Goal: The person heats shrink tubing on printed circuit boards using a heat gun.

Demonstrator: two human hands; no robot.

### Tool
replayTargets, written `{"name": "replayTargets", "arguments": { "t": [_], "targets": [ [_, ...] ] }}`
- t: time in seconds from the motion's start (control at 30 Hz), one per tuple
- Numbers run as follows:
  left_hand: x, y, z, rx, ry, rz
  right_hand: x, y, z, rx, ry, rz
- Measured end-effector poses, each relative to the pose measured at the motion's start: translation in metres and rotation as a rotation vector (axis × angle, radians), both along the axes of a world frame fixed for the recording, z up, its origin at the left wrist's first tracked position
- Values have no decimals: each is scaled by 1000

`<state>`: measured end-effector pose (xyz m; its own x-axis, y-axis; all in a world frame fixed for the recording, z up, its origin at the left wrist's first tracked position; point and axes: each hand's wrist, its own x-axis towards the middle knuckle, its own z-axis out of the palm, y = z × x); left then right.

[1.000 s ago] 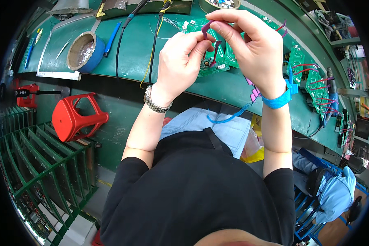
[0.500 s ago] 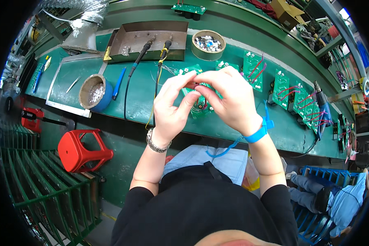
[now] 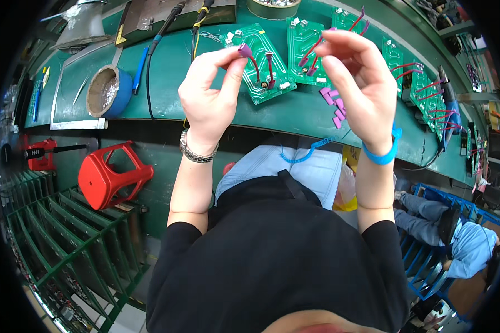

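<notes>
My left hand (image 3: 208,91) pinches a purple connector sleeve (image 3: 244,50) between thumb and forefinger. That sleeve sits at the end of a red wire (image 3: 255,69) rising from a green circuit board (image 3: 264,41). A second red wire with a purple end stands on the same board. My right hand (image 3: 361,83) is raised farther right, thumb and forefinger apart, with nothing seen between them. Behind its fingertips lies another green board (image 3: 301,41) with red wires. Loose purple sleeves (image 3: 339,111) are scattered on the bench beside this hand.
More wired boards (image 3: 425,97) line the green bench's right side, near a dark-handled tool (image 3: 451,111). To the left are a blue-sided pot (image 3: 124,91), a blue pen-like tool (image 3: 140,69) and corded irons (image 3: 164,25). A red stool (image 3: 103,177) stands below; another person (image 3: 455,238) is at right.
My hands were together over the board and are now apart, the right one moved rightward. The left now pinches the purple sleeve. The whole view has shifted, revealing the loose sleeves.
</notes>
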<state>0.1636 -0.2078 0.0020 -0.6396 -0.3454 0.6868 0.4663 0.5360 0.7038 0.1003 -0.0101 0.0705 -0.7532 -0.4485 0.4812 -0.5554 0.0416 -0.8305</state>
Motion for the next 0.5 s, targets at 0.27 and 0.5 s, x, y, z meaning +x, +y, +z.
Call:
{"name": "replayTargets", "arguments": {
  "t": [0.27, 0.5],
  "targets": [
    [-5, 9, 7, 5, -55, -103, 18, 51, -22, 8, -190, -138],
    [1, 6, -20, -277, -261, -105, 19, 106, -37, 17, -233, -309]
  ]
}}
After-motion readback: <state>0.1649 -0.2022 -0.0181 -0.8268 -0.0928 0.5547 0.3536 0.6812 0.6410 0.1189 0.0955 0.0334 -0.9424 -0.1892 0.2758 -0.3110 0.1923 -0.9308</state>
